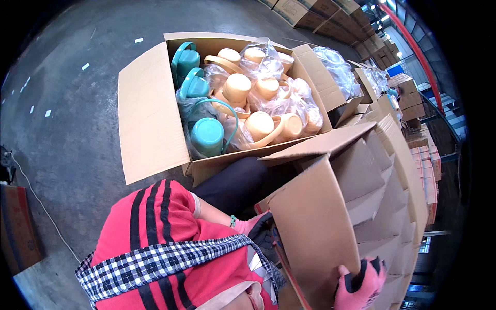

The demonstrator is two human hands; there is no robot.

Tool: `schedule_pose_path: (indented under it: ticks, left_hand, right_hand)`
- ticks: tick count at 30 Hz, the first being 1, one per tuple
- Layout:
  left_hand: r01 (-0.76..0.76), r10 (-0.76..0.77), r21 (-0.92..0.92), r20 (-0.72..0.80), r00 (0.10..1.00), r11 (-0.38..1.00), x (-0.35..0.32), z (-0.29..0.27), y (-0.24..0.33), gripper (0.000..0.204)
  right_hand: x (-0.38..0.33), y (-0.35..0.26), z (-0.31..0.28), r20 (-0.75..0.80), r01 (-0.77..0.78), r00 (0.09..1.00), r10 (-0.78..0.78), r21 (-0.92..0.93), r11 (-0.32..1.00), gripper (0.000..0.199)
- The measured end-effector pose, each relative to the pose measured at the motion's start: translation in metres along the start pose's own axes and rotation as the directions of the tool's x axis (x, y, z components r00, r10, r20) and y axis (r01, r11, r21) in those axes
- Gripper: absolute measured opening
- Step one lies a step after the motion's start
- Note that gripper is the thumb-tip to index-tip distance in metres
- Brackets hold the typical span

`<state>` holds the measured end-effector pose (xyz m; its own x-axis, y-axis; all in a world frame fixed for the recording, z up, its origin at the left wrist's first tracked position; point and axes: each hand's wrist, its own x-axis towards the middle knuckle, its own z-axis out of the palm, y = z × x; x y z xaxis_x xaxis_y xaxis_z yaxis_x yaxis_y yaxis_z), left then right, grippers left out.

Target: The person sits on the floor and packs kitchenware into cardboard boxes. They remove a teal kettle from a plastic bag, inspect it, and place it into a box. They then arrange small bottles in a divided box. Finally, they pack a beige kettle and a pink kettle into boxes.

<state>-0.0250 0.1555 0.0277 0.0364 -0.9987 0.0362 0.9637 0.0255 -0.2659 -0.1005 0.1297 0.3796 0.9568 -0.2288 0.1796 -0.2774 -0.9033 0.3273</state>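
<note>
leaning slightly, the brown carton (312, 222) in the head view has its broad panel turned up twd the camera; long axis runs top to bottom of the view, lower end swung a bit to the rt. right hand (360, 285) is at its lower rt corner: thumb on the panel, fingers bent past the edge, w/ a gap btwn; can't tell if they clamp it. left hand (256, 230) is by the carton's l side, partly hidden, so can't tell what its fingers do. carton's flat, matte cardboard; gloves are pink w/ dark patches. overlapping angled cardboard flaps (382, 199) at rt. beyond, an open box (150, 111) w/ round, smooth teal buckets (208, 135) & peach buckets (236, 88), hoop handles, crinkly clear plastic (295, 106).
</note>
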Motion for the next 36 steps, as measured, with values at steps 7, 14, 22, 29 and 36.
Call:
schedule_pose_path:
  ticks: [7,14,22,29,36]
  left_hand:
    - [-0.19,0.212,-0.1,0.306,0.928,0.977,-0.011,0.089,0.034,0.055]
    - [-0.648,0.558,-0.03,0.541,0.63,0.761,-0.071,0.151,0.092,0.068]
    - [-0.88,0.667,-0.274,0.743,0.063,0.388,-0.166,0.194,0.158,0.082]
    - [-0.914,0.753,-0.4,0.62,-0.22,0.062,-0.219,0.143,0.228,0.096]
    - [-0.952,0.825,-0.151,0.475,-0.306,-0.266,-0.35,0.069,0.244,0.095]
  right_hand:
    - [0.037,-0.05,-0.046,-0.317,0.316,0.887,-0.336,-0.115,0.942,0.028]
    - [0.073,-0.122,-0.092,-0.487,0.534,0.625,-0.61,-0.303,0.789,0.031]
    - [0.146,-0.169,-0.099,-0.576,0.81,-0.037,-0.816,-0.495,0.313,0.037]
    - [0.212,-0.239,-0.036,-0.52,0.878,0.108,-0.847,-0.349,0.327,0.02]
    - [0.231,-0.312,0.037,-0.52,0.921,0.242,-0.819,-0.142,0.362,0.025]
